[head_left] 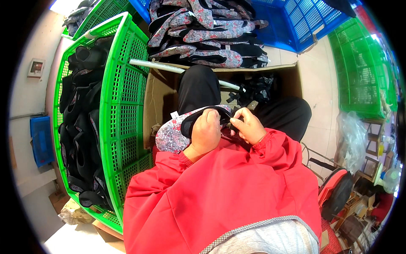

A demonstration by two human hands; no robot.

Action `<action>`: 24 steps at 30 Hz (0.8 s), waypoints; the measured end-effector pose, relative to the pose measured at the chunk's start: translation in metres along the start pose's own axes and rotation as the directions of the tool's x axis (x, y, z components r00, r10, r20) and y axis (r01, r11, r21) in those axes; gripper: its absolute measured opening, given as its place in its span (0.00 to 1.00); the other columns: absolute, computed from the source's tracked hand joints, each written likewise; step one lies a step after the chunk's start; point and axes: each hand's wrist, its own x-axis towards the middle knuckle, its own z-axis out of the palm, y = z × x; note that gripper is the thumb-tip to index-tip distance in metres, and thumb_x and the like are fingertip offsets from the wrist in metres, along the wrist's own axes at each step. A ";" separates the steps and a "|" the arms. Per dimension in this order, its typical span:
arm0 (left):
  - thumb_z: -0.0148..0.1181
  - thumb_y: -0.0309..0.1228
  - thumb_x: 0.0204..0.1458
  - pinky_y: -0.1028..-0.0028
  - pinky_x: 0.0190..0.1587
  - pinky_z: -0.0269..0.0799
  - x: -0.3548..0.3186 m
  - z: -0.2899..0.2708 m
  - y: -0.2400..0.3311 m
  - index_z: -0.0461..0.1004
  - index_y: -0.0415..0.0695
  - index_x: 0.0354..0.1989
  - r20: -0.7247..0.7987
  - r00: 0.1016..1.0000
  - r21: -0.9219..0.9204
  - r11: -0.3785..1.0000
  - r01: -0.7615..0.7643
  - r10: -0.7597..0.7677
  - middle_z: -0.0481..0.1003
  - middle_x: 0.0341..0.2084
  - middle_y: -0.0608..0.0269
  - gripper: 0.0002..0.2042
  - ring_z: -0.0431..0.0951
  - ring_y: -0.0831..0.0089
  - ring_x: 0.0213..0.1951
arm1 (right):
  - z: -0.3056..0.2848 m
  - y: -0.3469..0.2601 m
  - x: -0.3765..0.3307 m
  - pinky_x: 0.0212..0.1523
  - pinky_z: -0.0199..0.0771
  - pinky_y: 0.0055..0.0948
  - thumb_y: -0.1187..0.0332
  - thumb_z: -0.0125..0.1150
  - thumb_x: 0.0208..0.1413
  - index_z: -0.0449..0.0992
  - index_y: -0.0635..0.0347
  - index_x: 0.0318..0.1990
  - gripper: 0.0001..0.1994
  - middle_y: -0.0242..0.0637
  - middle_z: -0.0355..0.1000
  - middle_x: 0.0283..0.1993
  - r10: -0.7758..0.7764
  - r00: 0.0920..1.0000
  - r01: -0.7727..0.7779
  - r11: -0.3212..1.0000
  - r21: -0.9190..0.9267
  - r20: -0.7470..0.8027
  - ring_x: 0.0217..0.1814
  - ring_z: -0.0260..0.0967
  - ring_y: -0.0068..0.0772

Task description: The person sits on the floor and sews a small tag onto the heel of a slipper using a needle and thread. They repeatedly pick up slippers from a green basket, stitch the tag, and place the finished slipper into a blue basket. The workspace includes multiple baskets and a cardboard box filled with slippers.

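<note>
Left hand [206,132] curls closed over the floral cloth shoe [179,129] on the lap; right hand [248,127] pinches its black rim beside. Looks soft, light, floppy: best gripped by the edge.

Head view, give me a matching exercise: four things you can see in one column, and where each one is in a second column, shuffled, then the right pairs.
Things:
1. Floral-patterned fabric shoe with black lining
2. Green plastic lattice crate of dark shoes
3. Blue plastic lattice crate
4. Brown cardboard box

Places:
A. Top of the picture, behind the pile of floral shoes
B. On the person's left side
C. Under the person's knees
D. In the left hand, with the right hand at its edge

Pairs: 1-D, 2-B, 3-A, 4-C
</note>
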 end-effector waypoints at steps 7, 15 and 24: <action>0.59 0.22 0.53 0.60 0.37 0.74 0.010 -0.024 0.012 0.71 0.39 0.36 0.081 0.996 -0.005 0.999 0.042 -0.041 0.76 0.32 0.52 0.05 0.78 0.51 0.34 | -0.013 0.003 -0.017 0.13 0.55 0.18 0.63 0.56 0.64 0.64 0.57 0.50 0.13 0.36 0.75 0.28 0.006 0.996 -0.020 0.985 0.170 0.085 0.13 0.56 0.15; 0.59 0.22 0.54 0.69 0.34 0.73 0.022 -0.026 0.010 0.75 0.38 0.36 0.163 0.968 -0.201 0.954 0.221 -0.190 0.77 0.26 0.54 0.03 0.79 0.62 0.29 | -0.009 0.054 -0.010 0.32 0.70 0.19 0.61 0.48 0.70 0.63 0.59 0.59 0.17 0.39 0.74 0.46 -0.298 0.941 0.174 0.832 0.527 0.160 0.33 0.69 0.20; 0.62 0.24 0.53 0.69 0.34 0.73 0.021 -0.021 0.016 0.79 0.38 0.35 0.213 0.959 -0.204 0.951 0.232 -0.188 0.77 0.29 0.54 0.04 0.79 0.62 0.30 | 0.001 0.055 -0.007 0.38 0.67 0.20 0.60 0.48 0.69 0.63 0.60 0.60 0.18 0.38 0.71 0.54 -0.266 0.955 0.144 0.801 0.581 0.129 0.46 0.71 0.24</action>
